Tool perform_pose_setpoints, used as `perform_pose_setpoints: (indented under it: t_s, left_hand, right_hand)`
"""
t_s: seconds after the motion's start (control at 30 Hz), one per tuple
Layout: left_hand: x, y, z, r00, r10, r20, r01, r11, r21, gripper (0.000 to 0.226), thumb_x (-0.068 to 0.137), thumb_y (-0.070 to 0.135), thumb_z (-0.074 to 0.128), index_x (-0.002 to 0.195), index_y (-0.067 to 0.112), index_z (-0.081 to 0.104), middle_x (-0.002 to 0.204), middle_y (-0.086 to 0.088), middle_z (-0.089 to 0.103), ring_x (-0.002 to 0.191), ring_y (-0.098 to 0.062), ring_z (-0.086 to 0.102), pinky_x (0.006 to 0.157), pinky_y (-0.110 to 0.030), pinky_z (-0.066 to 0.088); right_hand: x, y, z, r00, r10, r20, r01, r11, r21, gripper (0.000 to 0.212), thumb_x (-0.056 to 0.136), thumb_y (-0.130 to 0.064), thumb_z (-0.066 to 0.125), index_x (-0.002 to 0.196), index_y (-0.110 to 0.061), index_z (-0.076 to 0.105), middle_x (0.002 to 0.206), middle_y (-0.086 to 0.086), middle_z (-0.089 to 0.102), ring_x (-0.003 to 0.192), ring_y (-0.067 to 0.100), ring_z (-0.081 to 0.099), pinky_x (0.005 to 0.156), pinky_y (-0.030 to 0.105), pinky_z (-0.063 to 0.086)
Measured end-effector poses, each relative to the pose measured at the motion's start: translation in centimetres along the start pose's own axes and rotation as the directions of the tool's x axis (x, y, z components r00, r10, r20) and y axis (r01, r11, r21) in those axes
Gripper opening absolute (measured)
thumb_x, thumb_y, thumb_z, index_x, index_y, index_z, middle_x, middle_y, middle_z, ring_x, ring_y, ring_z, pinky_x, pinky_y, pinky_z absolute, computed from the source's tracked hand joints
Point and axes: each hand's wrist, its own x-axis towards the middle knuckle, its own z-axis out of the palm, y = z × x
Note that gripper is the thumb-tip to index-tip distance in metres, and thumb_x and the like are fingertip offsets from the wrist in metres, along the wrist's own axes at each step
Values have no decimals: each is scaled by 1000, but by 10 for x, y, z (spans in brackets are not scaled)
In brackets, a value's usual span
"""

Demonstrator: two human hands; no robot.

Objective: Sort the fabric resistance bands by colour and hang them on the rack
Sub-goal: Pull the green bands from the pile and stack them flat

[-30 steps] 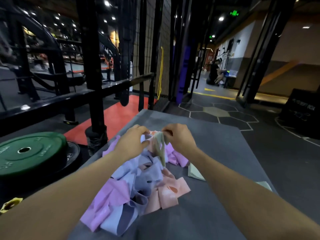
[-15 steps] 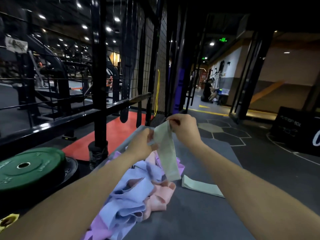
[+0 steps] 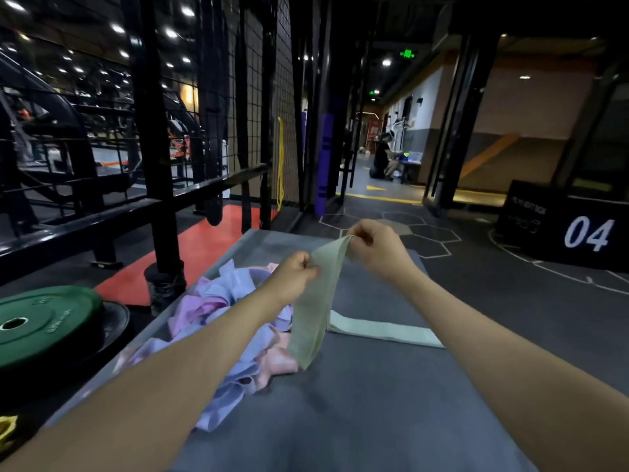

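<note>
Pinching green band [image 3: 315,298] between left hand [image 3: 294,275] and right hand [image 3: 376,248], above pile [image 3: 224,321].

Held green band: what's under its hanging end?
The green band, pinched by the left hand and right hand, hangs over the pile's pink bands and grey mat. What's behind it is covered.

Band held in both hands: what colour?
Pale green, clearest in the head view: the band hangs between left hand and right hand.

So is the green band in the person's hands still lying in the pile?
No, the green band is pinched by the left hand and the right hand, hanging beside the pile.
</note>
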Motion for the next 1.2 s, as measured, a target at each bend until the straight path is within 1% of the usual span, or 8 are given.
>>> perform_pose_setpoints:
  t_s: [0.07,0.17,0.3,0.43,0.63,0.83,1.03,1.2]
  left_hand:
    - [-7,-1,13,996,-49,69,55,994,-92,22,90,39,53,86,18,57,98,-7,63,91,-22,56,84,-36,43]
    - [-15,1,32,978,-140,152,148,988,-40,69,53,77,61,94,22,58,89,2,64,86,-19,59,78,-36,48]
    - [-21,0,58,975,-163,149,143,981,134,32,75,30,75,98,20,56,74,8,55,72,-12,52,55,-22,37]
    - [-26,-10,63,965,-177,193,143,974,176,31,81,-1,55,102,21,55,89,5,58,90,-15,54,83,-30,49]
    - [-33,-16,51,948,-127,292,96,988,119,21,86,11,64,107,14,61,92,-6,70,80,-15,67,95,-29,46]
    - [-37,-15,36,904,-200,378,105,961,258,26,86,23,66,109,13,62,97,-3,74,91,-17,70,93,-34,48]
    - [-44,-16,26,907,-228,355,92,928,361,3,89,18,63,87,17,65,82,-2,71,63,-8,63,58,-16,48]
    - [-39,-31,15,927,-228,297,22,825,564,10,82,19,69,76,17,62,82,0,59,76,-16,51,70,-23,40]
  right_hand:
    - [-9,3,-7,1000,-10,10,11,999,-39,8,88,-11,54,85,-7,60,68,-4,56,60,8,47,52,12,36]
    - [-19,8,-17,999,-30,14,31,993,-112,8,88,-12,56,90,-5,60,70,-5,54,63,9,46,52,14,34]
    - [-30,15,-30,1000,-24,0,24,983,-183,9,85,-11,61,92,-7,63,81,0,58,76,16,50,55,21,27]
    - [-37,25,-47,998,39,-39,-45,985,-165,12,84,-12,64,95,-7,64,83,2,57,78,16,49,55,18,33]
    - [-44,42,-64,960,240,-142,-240,971,21,25,82,-15,70,66,-16,51,67,-3,50,63,11,43,51,22,34]
    - [-53,57,-63,938,308,-160,-304,952,45,18,78,-16,74,86,-3,65,84,7,61,78,19,52,67,29,41]
    - [-67,78,-63,905,384,-183,-394,919,-16,23,80,-19,73,90,-1,64,85,7,59,81,22,52,68,30,40]
    - [-86,103,-69,854,469,-225,-485,874,-20,21,83,-15,68,94,2,63,83,11,61,78,24,54,65,30,43]
